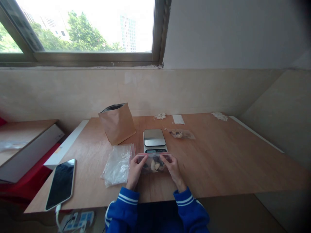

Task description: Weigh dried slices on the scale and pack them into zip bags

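Fingers [143,159] of my left hand [133,168] and my right hand [174,166] pinch the top strip of a clear zip bag [154,160], one hand toward each end, the strip running nearly level between them. Both grips are closed on the plastic. The bag is see-through, slightly hazy and creased, with a pinkish red line along its mouth. Behind the film I see a jumble of irregular pieces [155,166]: some dark, nearly black, others cream or pale tan, the palest gathered about the middle. I cannot tell what they are, nor whether the mouth is sealed. I have the bag near the middle of the front edge of the surface [218,161]. Its top meets the front of a scale [155,138] in my view; whether the two touch, I cannot tell.

Left of my left hand lies flat clear plastic [115,165] with a red line down its right side. Beyond it, toward the far left corner, a brown paper pouch [118,126] stands with its top open. Right of the scale, toward the far edge, lies another filled bag [181,134]. A white packet [178,119] sits close to that edge. Near the front left corner rests a phone [60,186], dark-screened, with a white cable [57,213] plugged in.
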Tool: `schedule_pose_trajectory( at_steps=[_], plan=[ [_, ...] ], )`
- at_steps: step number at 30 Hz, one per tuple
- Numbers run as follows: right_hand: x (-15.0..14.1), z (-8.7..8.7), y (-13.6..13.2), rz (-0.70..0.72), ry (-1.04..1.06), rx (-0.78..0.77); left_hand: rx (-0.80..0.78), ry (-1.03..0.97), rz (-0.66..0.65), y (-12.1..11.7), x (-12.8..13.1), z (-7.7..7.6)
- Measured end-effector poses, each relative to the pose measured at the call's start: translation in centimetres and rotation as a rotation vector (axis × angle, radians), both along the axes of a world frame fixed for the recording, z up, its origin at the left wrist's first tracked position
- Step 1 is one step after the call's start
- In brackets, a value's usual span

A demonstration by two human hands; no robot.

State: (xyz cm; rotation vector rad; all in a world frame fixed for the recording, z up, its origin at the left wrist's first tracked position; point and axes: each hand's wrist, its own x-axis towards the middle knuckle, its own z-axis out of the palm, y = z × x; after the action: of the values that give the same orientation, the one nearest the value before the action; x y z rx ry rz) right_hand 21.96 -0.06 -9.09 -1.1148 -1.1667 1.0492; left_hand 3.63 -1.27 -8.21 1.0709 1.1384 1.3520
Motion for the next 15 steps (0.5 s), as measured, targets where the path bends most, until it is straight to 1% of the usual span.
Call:
schedule_pose_trajectory(
  at_steps=[3, 8, 11, 13, 15],
  plan=[
    [0.0, 0.2, -0.1, -0.005, -0.010, 0.020, 0.014, 0.018, 0.014, 0.0, 0.0, 0.1],
    [-0.2, 1.2, -0.5, 0.008, -0.021, 0.051, 0.029, 0.033, 0.022, -0.2, 0.0, 0.2],
    [-0.1, 1.4, -0.5, 0.014, -0.050, 0.050, 0.055, 0.050, 0.036, -0.3, 0.2, 0.4],
    [0.2, 1.6, -0.6, -0.019, -0.139, 0.100, 0.086, 0.073, 0.062, -0.4, 0.3, 0.6],
    [0.5, 2.1, -0.9, -0.119, -0.339, 0.215, 0.116, 0.104, 0.071, -0.6, 0.5, 1.0]
  ],
)
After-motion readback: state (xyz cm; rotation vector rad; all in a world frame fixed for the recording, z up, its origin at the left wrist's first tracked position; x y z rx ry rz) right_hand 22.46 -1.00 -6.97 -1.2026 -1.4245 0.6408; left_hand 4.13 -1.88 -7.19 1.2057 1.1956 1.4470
